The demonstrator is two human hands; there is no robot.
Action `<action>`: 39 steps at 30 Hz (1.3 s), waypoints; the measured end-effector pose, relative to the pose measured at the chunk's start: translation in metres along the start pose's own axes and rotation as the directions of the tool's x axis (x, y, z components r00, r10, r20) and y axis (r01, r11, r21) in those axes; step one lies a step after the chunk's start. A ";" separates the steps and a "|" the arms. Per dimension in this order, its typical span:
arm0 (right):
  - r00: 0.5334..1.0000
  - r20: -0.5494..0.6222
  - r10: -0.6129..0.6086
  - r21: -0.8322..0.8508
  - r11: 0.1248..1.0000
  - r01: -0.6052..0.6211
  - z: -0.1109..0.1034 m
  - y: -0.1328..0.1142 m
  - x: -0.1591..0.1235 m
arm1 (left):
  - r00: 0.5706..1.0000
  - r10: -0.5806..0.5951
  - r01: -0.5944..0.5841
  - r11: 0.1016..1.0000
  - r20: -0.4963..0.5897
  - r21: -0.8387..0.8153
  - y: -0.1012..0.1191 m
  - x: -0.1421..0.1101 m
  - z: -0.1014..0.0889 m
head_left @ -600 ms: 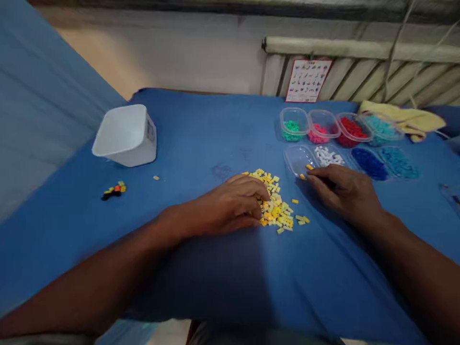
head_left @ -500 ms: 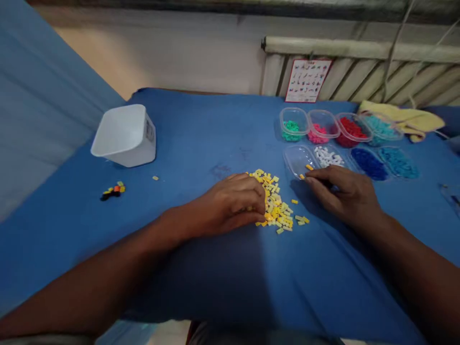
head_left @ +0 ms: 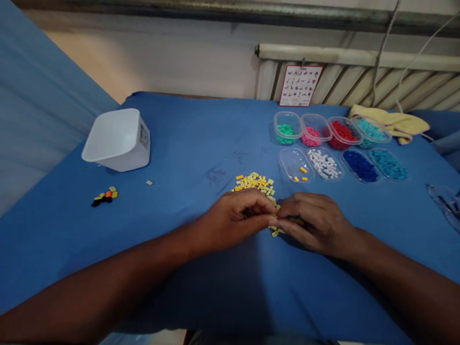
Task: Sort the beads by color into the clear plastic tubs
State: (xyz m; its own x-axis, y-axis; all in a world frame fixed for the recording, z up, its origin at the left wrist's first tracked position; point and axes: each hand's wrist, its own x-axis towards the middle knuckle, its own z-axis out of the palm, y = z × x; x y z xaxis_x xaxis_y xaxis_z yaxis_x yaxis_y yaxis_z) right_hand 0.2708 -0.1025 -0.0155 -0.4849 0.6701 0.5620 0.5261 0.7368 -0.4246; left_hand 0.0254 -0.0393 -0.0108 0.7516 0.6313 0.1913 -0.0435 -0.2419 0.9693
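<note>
A loose pile of small yellow and orange building bricks (head_left: 253, 181) lies on the blue cloth, partly hidden under my hands. Over its near side, my left hand (head_left: 239, 218) is curled with thumb and forefinger brought together. My right hand (head_left: 319, 223) meets it there, its own thumb and forefinger pinched at the left hand's fingertips. A bit of yellow shows between the fingertips, but whether it is held or part of the pile I cannot make out. Just beyond the right hand, a shallow clear tray (head_left: 287, 165) contains three orange bricks (head_left: 304, 169).
More clear containers hold white bricks (head_left: 323, 163), dark blue bricks (head_left: 361, 165), green bricks (head_left: 285, 134) and other colours. At left stand a white bin (head_left: 115, 139) and a small black, orange and yellow brick cluster (head_left: 105, 196). A yellow cloth (head_left: 391, 122) lies far right.
My right hand has left the clear tray, where orange bricks now lie, and moved left and down to the pile. Its fingertips now meet my left hand's. The view has shifted slightly.
</note>
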 end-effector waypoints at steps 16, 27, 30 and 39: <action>0.969 -0.166 0.182 -0.254 0.942 -0.220 -0.021 0.037 -0.012 | 0.933 0.318 -0.358 0.787 0.167 0.503 -0.005 0.001 -0.029; 0.890 -0.257 0.376 -0.368 0.814 -0.450 -0.025 0.084 -0.024 | 0.929 0.203 -0.363 0.672 0.311 0.646 -0.009 -0.002 -0.017; 0.902 -0.239 0.360 -0.391 0.815 -0.429 -0.024 0.087 -0.025 | 0.919 0.204 -0.379 0.691 0.336 0.616 -0.010 -0.001 -0.018; 0.921 -0.235 0.311 -0.420 0.822 -0.385 -0.026 0.082 -0.024 | 0.931 0.158 -0.341 0.702 0.330 0.625 -0.008 0.000 -0.019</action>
State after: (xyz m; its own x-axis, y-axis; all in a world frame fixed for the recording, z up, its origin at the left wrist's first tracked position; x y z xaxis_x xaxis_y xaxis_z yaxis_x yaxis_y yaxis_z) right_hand 0.3434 -0.0611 -0.0456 -0.1190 0.8251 0.5523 0.9125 0.3102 -0.2667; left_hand 0.0127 -0.0231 -0.0160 0.9096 0.3066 0.2803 0.1251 -0.8457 0.5188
